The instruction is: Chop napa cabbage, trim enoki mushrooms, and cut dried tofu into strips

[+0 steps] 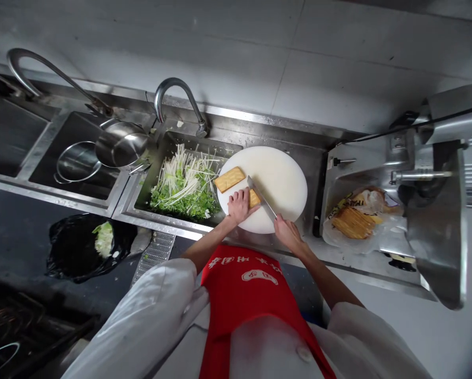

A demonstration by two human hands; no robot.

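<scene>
A round white cutting board (279, 179) lies over the steel counter. On its left part rests a golden-brown rectangular block (230, 179). A second, similar piece (254, 198) lies just below and to the right of it, partly covered by my left hand (239, 205), whose bent fingers press on it. My right hand (286, 231) is wrapped round the handle of a knife (263, 200). The blade points up and to the left, along the right side of the second piece.
Cut white and green vegetables (186, 184) fill the sink left of the board, below a curved faucet (180, 87). Farther left are a steel pot (121, 145) and a black bag (74, 247). A steel machine (437, 210) and bagged brown food (354, 221) stand right.
</scene>
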